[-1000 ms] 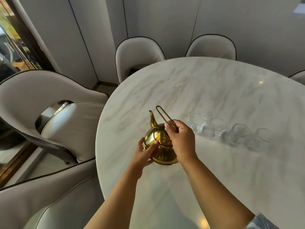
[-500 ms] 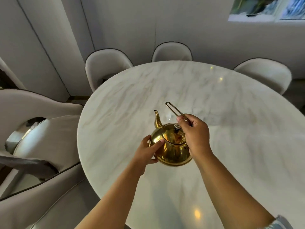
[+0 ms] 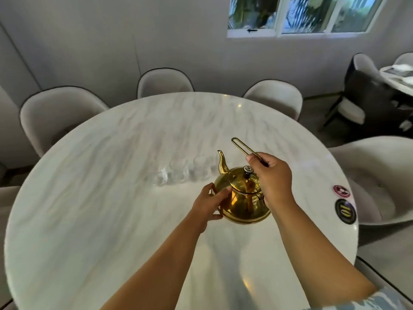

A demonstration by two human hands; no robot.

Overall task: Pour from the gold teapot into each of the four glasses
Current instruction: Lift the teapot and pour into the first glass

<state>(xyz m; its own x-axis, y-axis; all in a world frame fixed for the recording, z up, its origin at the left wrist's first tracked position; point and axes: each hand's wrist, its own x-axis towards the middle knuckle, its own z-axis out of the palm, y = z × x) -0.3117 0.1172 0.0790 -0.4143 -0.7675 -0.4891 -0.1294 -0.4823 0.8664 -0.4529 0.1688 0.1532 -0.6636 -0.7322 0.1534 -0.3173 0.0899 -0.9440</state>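
Observation:
The gold teapot sits on the white marble table, a little right of centre, its spout pointing away from me. My right hand grips the thin wire handle, which sticks up and back over the lid. Against the pot's left side rests my left hand, fingers wrapped on the body. A row of clear glasses stands just left of the spout, blurred by motion; their exact number is hard to tell.
Two round stickers lie near the table's right edge. Pale upholstered chairs ring the table. A dark chair and a second table stand at far right under a window.
The view has swung right: the room's right side and window now show. The glasses, seen right of the pot a second ago, now appear to its left. Both hands kept their hold.

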